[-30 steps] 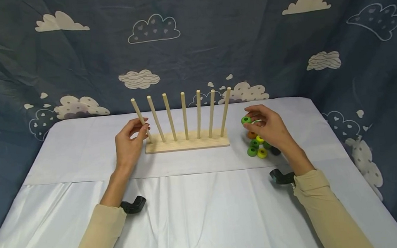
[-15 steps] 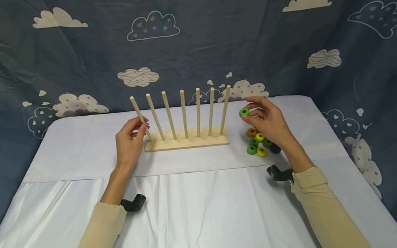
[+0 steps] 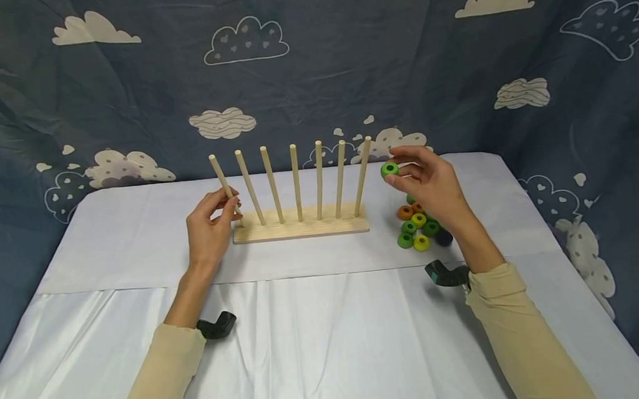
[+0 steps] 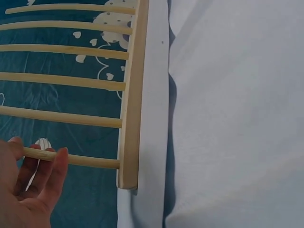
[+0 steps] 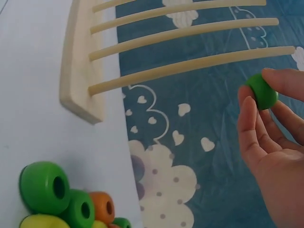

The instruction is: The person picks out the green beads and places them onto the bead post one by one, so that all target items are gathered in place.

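A wooden rack [image 3: 302,229] with a row of several upright pegs stands toward the back of the table. My left hand [image 3: 209,232] grips its leftmost peg [image 3: 219,172] low down; in the left wrist view the fingers wrap that peg [image 4: 95,162]. My right hand [image 3: 431,184] pinches a green bead [image 3: 390,169] between thumb and fingertips, raised just right of the rightmost peg [image 3: 363,177]. The right wrist view has this green bead [image 5: 262,91] close below the peg's tip. Below my right hand lies a pile of beads, with orange [image 3: 405,213], yellow [image 3: 421,243] and green [image 3: 405,241] ones.
A dark bead [image 3: 443,237] lies at the pile's right side, partly under my right wrist. White cloth [image 3: 330,336] covers the table, with a seam across it. A dark curtain with clouds [image 3: 311,87] hangs right behind the rack.
My right hand has lifted the green bead up from over the pile and moved it slightly left, toward the rightmost peg. My left hand keeps its grip on the leftmost peg.
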Available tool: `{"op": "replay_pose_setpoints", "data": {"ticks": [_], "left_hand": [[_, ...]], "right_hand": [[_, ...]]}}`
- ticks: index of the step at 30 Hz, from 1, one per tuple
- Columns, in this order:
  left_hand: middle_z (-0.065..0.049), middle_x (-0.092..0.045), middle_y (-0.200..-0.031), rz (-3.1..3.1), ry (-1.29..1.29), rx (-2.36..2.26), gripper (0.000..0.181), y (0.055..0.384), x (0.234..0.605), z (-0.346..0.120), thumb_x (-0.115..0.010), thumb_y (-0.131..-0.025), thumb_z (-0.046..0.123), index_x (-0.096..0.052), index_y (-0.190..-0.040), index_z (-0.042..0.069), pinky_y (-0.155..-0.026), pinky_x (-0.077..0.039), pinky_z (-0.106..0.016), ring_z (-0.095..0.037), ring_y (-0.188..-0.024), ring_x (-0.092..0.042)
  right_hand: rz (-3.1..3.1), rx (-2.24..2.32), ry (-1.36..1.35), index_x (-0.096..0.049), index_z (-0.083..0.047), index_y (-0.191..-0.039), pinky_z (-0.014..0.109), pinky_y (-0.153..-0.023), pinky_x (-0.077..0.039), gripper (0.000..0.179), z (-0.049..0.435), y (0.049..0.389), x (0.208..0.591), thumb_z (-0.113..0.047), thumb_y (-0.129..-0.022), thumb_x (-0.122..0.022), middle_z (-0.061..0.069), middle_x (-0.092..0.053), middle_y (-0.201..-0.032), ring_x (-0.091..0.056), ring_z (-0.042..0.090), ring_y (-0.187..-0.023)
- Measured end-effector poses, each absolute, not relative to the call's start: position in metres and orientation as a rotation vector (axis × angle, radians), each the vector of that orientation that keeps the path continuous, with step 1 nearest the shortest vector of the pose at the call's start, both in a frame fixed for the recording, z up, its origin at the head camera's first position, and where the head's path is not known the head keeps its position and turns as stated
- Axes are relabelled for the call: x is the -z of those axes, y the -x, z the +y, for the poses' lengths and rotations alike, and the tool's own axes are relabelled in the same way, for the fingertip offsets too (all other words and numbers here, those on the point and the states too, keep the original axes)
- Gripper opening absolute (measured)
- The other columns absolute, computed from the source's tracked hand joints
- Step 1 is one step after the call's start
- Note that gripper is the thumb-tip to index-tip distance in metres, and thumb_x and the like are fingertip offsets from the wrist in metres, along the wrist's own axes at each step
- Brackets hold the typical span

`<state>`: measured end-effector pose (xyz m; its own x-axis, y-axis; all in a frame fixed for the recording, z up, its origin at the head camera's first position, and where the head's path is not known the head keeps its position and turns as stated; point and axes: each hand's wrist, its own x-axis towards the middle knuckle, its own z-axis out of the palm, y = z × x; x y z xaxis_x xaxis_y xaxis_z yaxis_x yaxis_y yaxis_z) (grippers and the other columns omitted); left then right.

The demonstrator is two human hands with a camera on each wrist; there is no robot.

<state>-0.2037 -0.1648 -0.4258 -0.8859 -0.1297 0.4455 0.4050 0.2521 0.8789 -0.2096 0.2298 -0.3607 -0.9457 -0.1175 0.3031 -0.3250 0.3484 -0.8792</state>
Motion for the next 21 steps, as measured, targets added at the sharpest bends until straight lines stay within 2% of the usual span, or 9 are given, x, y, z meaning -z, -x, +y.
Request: {"op": "replay_pose_setpoints", "data": {"ticks": [8,15,21], "left_hand": [[-0.019,-0.068,-0.102,-2.078,0.281,1.658,0.019,0.204,0.427,-0.165,-0.07,-0.097,0.0,-0.073,-0.115,-0.006,-0.074,-0.071,-0.032,-0.002,-0.091,-0.07],[-0.02,-0.069,-0.103,-2.088,0.267,1.636,0.02,0.204,0.427,-0.164,-0.071,-0.096,-0.001,-0.074,-0.116,-0.005,-0.074,-0.071,-0.036,-0.001,-0.091,-0.069],[-0.021,-0.069,-0.103,-2.094,0.252,1.621,0.02,0.205,0.428,-0.163,-0.071,-0.096,-0.002,-0.074,-0.116,-0.005,-0.075,-0.071,-0.037,0.001,-0.091,-0.069]], "right_hand": [[-2.421,-1.7,-0.369,-0.061,-0.004,-0.141,0.007,-0.09,-0.062,0.046,0.226,0.207,0.35,-0.004,-0.096,-0.073,0.007,-0.061,-0.137,-0.067,0.003,-0.103],[-2.388,-1.786,-0.363,-0.065,-0.002,-0.136,0.01,-0.089,-0.064,0.041,0.223,0.207,0.343,-0.004,-0.096,-0.074,-0.004,-0.064,-0.125,-0.069,0.005,-0.101],[-2.299,-1.878,-0.393,-0.065,0.0,-0.133,0.01,-0.09,-0.064,0.04,0.219,0.207,0.336,0.0,-0.094,-0.074,-0.003,-0.062,-0.123,-0.07,0.006,-0.102]]}}
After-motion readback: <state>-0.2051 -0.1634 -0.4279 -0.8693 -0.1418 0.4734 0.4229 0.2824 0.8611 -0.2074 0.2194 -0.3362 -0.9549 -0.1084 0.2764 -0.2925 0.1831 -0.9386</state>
